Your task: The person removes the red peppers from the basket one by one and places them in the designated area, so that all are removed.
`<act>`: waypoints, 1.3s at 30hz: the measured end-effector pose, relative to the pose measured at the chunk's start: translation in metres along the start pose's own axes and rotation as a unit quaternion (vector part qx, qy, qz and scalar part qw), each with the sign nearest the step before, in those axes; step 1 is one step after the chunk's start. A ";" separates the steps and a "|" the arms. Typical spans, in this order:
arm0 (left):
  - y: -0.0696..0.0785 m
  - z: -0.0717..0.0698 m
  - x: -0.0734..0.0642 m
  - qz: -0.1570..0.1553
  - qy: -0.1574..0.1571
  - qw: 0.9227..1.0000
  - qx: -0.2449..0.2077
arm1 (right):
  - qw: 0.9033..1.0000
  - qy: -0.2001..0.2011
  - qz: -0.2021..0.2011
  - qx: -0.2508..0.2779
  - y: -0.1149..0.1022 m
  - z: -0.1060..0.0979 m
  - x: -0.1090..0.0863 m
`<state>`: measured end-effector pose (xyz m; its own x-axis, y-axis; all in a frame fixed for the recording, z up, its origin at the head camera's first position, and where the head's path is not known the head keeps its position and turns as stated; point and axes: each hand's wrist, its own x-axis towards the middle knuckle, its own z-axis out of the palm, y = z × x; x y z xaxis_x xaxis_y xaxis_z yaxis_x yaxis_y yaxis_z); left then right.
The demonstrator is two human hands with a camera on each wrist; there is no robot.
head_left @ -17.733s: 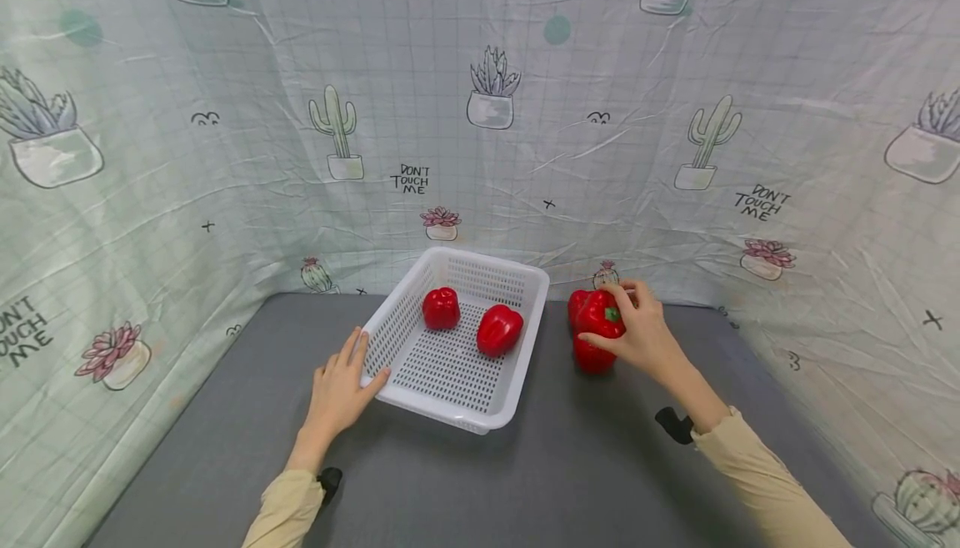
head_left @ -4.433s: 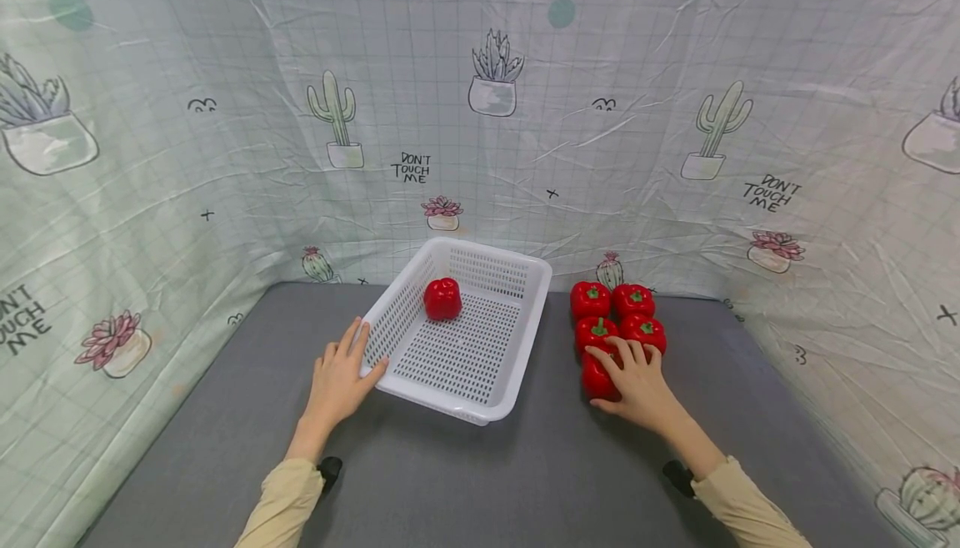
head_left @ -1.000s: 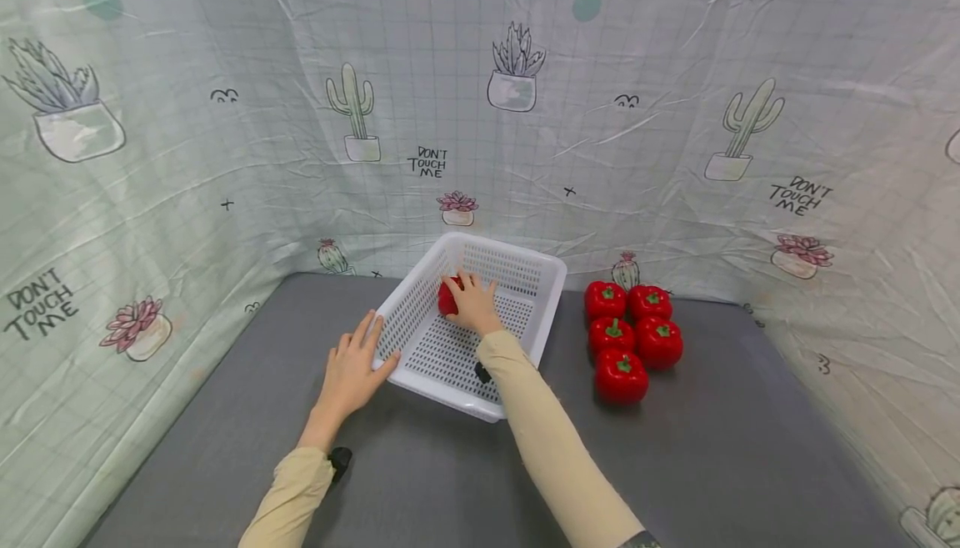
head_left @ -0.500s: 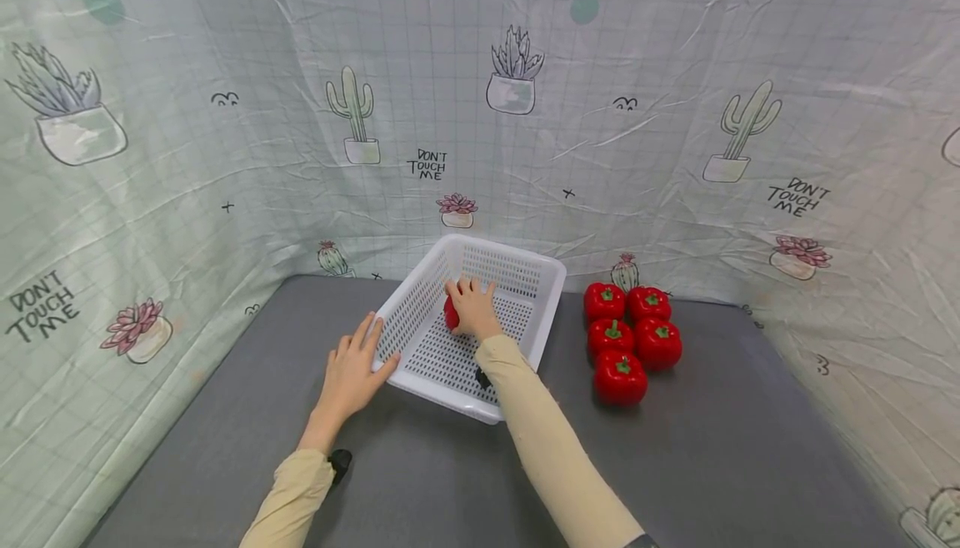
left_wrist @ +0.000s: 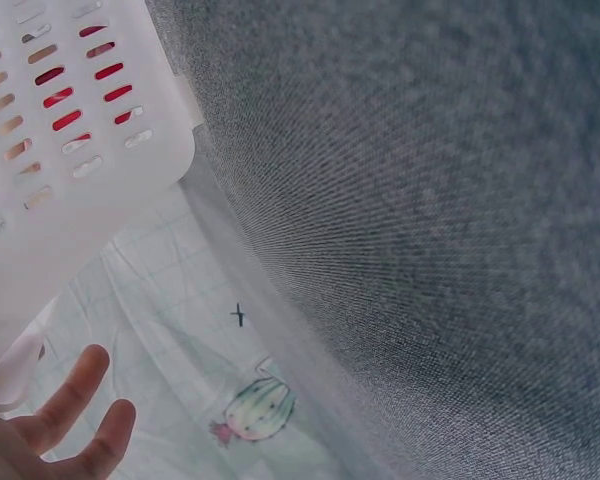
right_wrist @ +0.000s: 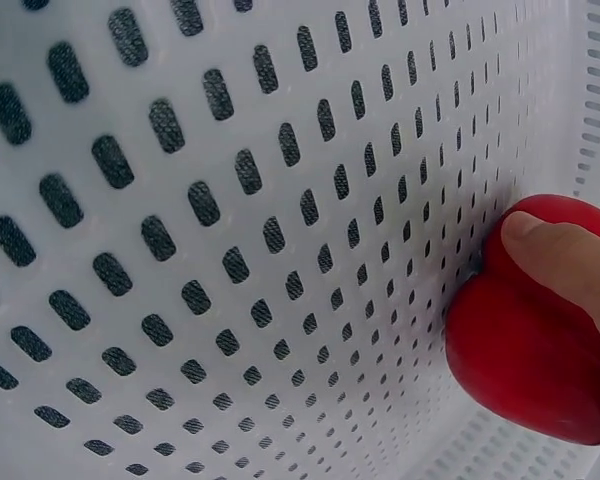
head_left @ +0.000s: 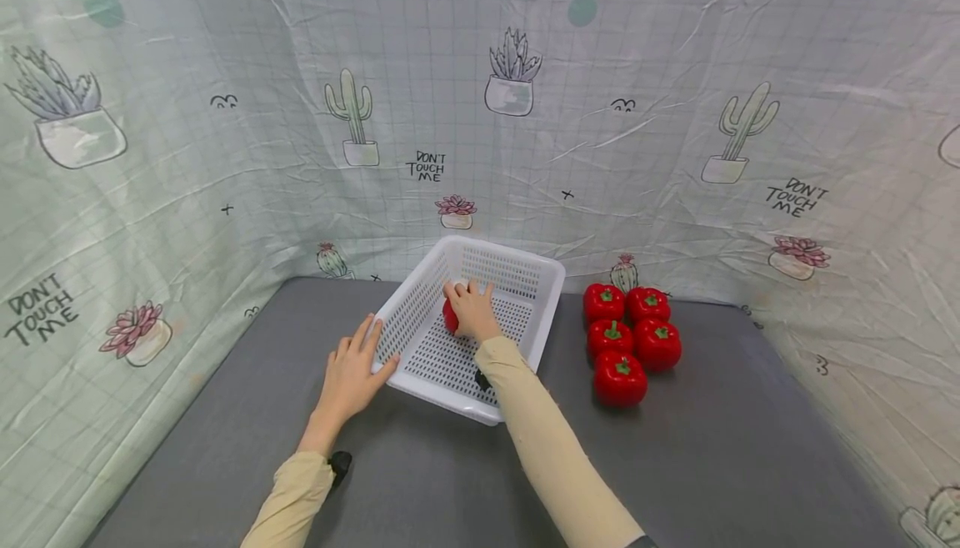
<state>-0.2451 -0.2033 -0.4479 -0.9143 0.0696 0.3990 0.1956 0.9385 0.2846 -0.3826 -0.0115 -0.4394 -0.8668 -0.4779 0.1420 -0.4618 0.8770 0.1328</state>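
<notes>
In the head view, a white perforated plastic basket (head_left: 467,408) stands on the grey table. My right hand (head_left: 475,313) reaches into it and grips a red bell pepper (head_left: 450,316), mostly covered by the fingers. The right wrist view has that bell pepper (right_wrist: 530,350) at the basket floor, with a thumb (right_wrist: 570,262) against its side. My left hand (head_left: 351,377) rests on the basket's left front corner, fingers stretched along the rim. In the left wrist view, two fingers (left_wrist: 108,440) extend past the basket wall (left_wrist: 90,200); red shows through its slots.
Several red bell peppers (head_left: 619,379) with green stems stand grouped on the table (head_left: 720,431), right of the basket. A cloth curtain (head_left: 420,47) printed with cacti hangs behind and along both sides.
Earlier, two peppers were in the basket; now one is there and the right-hand group is larger. My right hand moved from that group to the basket's pepper, shifting it slightly. The left hand stayed.
</notes>
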 end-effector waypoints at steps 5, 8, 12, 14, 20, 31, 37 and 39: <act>0.000 0.000 -0.001 -0.003 -0.002 1.000 -0.001 | 1.000 -0.004 -0.011 -0.015 0.000 0.001 0.000; 0.000 0.000 -0.001 -0.003 -0.003 1.000 0.002 | 1.000 -0.010 -0.009 -0.002 0.000 -0.002 0.000; -0.001 -0.002 -0.001 -0.004 -0.002 1.000 0.003 | 1.000 -0.019 -0.011 0.010 0.000 -0.008 0.001; -0.002 -0.002 -0.001 -0.004 -0.002 1.000 0.005 | 1.000 -0.024 -0.012 0.011 0.000 -0.010 0.001; -0.004 -0.002 -0.001 -0.002 -0.003 1.000 0.006 | 0.999 -0.027 -0.011 0.013 -0.002 -0.019 0.002; -0.001 -0.001 0.001 0.007 -0.005 1.000 0.004 | 0.999 -0.042 -0.028 0.013 -0.002 -0.050 0.001; 0.000 -0.001 0.001 0.004 -0.008 1.000 0.007 | 0.998 -0.049 -0.037 -0.009 0.004 -0.075 -0.006; 0.000 -0.001 0.001 0.004 -0.007 1.000 0.009 | 0.998 -0.047 -0.042 -0.010 0.007 -0.081 -0.010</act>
<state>-0.2456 -0.2032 -0.4468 -0.9178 0.0824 0.3884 0.1972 0.9436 0.2660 -0.3620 -0.0046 -0.3608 -0.8395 -0.5420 0.0379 -0.5303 0.8327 0.1595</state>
